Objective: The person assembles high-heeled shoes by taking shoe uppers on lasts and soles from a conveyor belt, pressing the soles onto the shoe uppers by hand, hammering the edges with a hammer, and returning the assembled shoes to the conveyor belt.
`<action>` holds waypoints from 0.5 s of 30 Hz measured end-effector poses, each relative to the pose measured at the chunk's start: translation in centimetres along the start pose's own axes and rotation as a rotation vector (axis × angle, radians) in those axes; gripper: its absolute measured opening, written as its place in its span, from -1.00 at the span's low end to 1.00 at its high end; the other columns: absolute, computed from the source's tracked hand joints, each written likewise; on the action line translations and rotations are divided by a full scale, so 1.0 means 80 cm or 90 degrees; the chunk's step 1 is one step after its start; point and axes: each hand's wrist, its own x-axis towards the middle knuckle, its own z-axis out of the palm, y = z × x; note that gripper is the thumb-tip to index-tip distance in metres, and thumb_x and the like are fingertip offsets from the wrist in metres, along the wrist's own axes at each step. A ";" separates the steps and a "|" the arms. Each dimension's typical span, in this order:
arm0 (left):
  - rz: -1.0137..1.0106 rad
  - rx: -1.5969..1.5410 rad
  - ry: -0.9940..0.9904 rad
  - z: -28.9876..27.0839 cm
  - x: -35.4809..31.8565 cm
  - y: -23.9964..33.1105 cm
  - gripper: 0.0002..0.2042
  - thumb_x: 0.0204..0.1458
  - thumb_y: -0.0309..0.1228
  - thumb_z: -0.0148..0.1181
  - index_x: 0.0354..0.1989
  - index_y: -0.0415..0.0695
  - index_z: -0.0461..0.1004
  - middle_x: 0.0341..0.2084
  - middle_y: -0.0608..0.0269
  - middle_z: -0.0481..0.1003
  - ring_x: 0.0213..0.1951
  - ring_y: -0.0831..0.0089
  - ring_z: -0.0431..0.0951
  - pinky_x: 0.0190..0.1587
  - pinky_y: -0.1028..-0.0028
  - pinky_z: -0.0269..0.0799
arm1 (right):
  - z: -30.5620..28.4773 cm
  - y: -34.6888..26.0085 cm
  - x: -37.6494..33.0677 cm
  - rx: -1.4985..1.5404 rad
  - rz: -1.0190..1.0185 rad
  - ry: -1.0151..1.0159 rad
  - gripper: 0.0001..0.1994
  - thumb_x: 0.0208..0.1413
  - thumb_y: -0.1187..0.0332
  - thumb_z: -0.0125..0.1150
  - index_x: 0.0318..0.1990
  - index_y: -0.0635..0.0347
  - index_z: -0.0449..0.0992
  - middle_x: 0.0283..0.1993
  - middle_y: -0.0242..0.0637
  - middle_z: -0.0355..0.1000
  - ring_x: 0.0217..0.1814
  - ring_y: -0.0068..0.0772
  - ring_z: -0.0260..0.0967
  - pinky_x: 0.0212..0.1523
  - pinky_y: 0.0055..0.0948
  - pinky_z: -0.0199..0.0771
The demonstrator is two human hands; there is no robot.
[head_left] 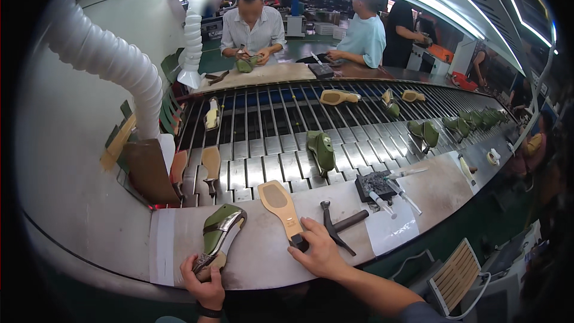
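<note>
Because both pcs sit at the near bench edge, slip risk heads this list. Head view (1 of 1):

Risk 1: olive-green moulded shoe last w/ silver strap and brown patterned straps (pixel 223 227), on its side, near end at front rim of pale, stained bench ledge (pixel 251 266). Curved body; if L grip slackens, it could prob. roll or drop off.

Risk 2: flat tan sole w/ darker oval patch and black heel (pixel 279 203), toe end next to grey metal slat conveyor (pixel 272 164). A careless push at the heel might send it onto the slats.

Risk 3: dark-headed hammer w/ brown handle (pixel 348 221), just R of R hand. A sideways sweep of the forearm could knock it, or catch the clear-barrelled syringes (pixel 382 204) beyond, by the black, lumpy-topped block (pixel 372 184).

Hands, qty 2:
- L hand (pixel 203 282): narrow, thumb & fingers closed round near end of last; black band at wrist.
- R hand (pixel 323 252): part-open, thumb & fingertips either side of the black heel; pressure can't tell. Sole lies approx. mid-ledge, R of last, gap between; hammer apart from both.
</note>
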 end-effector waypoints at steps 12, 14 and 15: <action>0.002 0.023 0.011 -0.004 0.006 0.001 -0.54 0.02 -0.45 0.35 0.12 -0.31 0.43 -0.06 -0.10 0.48 -0.02 -0.05 0.53 0.12 0.12 0.45 | 0.034 -0.020 0.063 0.446 0.341 -0.142 -0.42 0.34 0.11 0.37 -0.68 0.16 0.28 -0.69 -0.51 0.23 -0.58 -0.70 0.14 -0.55 -0.46 0.16; 0.006 0.025 0.017 -0.004 0.005 -0.002 -0.54 0.01 -0.44 0.36 0.10 -0.31 0.44 -0.06 -0.11 0.48 -0.04 -0.09 0.54 0.09 0.10 0.47 | 0.038 -0.019 0.062 0.419 0.305 -0.137 -0.40 0.34 0.11 0.37 -0.68 0.15 0.23 -0.68 -0.54 0.16 -0.57 -0.70 0.05 -0.56 -0.43 0.09; -0.005 0.015 0.016 -0.005 0.005 -0.003 -0.54 0.01 -0.44 0.36 0.10 -0.30 0.44 -0.06 -0.10 0.48 -0.04 -0.08 0.54 0.09 0.11 0.47 | 0.037 -0.022 0.062 0.417 0.293 -0.127 -0.39 0.34 0.12 0.38 -0.68 0.14 0.20 -0.67 -0.54 0.10 -0.56 -0.70 -0.02 -0.55 -0.41 0.04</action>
